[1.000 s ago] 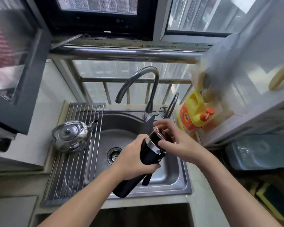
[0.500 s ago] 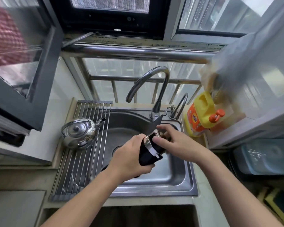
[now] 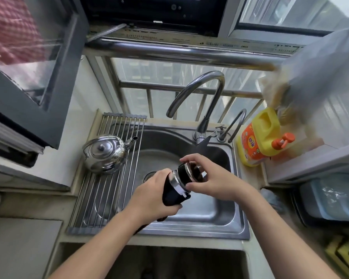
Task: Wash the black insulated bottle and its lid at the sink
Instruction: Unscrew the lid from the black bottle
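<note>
from my seat i see the steel sink (image 3: 220, 214) filling the middle of the head view, set in a pale counter below a barred window. a roll-up drying rack (image 3: 97, 200) lies over its left part. a shiny steel kettle (image 3: 105, 154) sits on the far end of that rack, spout toward the basin. the tall curved faucet (image 3: 207, 91) rises from the back rim, with a smaller tap (image 3: 237, 121) just beside it on the right. a yellow detergent jug (image 3: 258, 141) with an orange pump stands on the counter at the sink's back right corner.

the black insulated bottle (image 3: 172, 195) is held in the air above the basin. it is tilted, top pointing away from me and to the right, and its lower part is mostly hidden behind the left hand and forearm. the left hand (image 3: 153, 196) is wrapped round the bottle's body, fingers curled tight on it. the right hand (image 3: 216, 178) is clamped on the lid (image 3: 189, 173), thumb on the near side by the steel neck ring, fingers curled over the far side. i cannot tell whether the lid is screwed home or loose.
</note>
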